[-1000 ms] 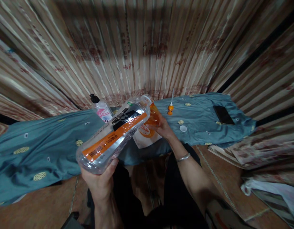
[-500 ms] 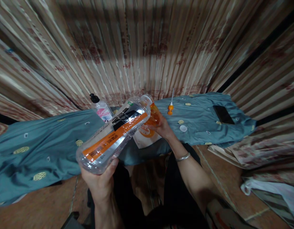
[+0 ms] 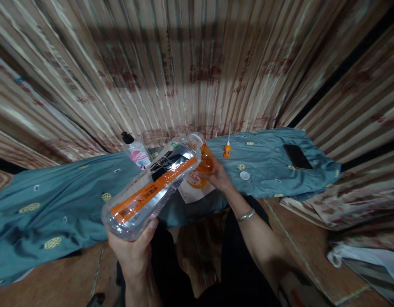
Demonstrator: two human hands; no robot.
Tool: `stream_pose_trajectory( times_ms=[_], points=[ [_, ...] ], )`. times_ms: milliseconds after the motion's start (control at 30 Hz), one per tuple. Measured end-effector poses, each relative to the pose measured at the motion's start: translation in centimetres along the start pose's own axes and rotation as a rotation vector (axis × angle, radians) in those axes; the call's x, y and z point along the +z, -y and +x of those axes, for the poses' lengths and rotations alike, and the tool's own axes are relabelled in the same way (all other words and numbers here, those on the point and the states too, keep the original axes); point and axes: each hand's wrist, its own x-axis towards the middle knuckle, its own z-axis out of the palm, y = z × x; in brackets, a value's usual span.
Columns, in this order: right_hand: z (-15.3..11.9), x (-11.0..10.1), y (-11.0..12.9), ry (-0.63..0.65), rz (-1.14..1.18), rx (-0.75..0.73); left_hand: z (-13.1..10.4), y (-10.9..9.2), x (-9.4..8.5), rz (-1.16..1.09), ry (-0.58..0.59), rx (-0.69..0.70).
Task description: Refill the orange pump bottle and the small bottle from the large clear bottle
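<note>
head view: little new between my hands over the last half second; bottles and surroundings sit slightly lower in view together, which i read as my head shifting. as i judge it, the hold on the work is steady: no slip, no regrip. clear bottle [image 3: 153, 189] lies aslant, its orange-banded label facing up, base toward me and neck raised, away to my right. its neck overlaps the top of the orange bottle [image 3: 207, 161] in view; whether the two touch, or anything passes between them, i cannot tell. left hand [image 3: 132, 253]: filled with the clear bottle's base, palm beneath, thumb along the near side, wrist rising from below. right hand [image 3: 220, 174]: closed around the orange bottle, fingers partly hidden, forearm slanting in from my right, bangle [image 3: 246, 215] at the wrist. a white piece with orange print [image 3: 197, 194] shows below the orange bottle; label or separate thing, unclear. on the blue-green cloth [image 3: 84, 192]: pump bottle [image 3: 139, 155] beyond the clear one, on its left; small orange pump top [image 3: 227, 150], tube upward; white disc [image 3: 244, 175] nearer me; dark phone [image 3: 297, 156] well off to the right.
</note>
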Motion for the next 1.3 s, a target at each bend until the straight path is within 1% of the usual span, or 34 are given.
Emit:
stream_pose_trajectory(
  times_ms=[233,500,700,867,1000,1133,1300],
  points=[
    [-0.2,0.4,0.7,0.011,0.016,0.024,-0.1,0.3,-0.4,0.010,-0.020,-0.005],
    [-0.1,0.2,0.6,0.028,0.004,0.025,0.0,0.3,-0.5,0.016,0.013,-0.016],
    [-0.1,0.2,0.8,0.042,0.006,0.033,-0.1,0.4,-0.7,0.039,-0.009,-0.024],
    [-0.1,0.3,0.7,0.030,0.019,0.033,-0.1,0.5,-0.9,0.000,-0.031,-0.030],
    [-0.2,0.3,0.6,0.027,0.010,0.042,-0.1,0.6,-1.0,0.025,-0.043,-0.034],
    [-0.2,0.3,0.8,0.042,0.026,0.034,-0.2,0.7,-1.0,0.050,-0.025,-0.011],
    [-0.2,0.4,0.9,0.031,0.012,0.040,-0.3,1.2,-1.7,0.139,0.019,0.013]
  ],
)
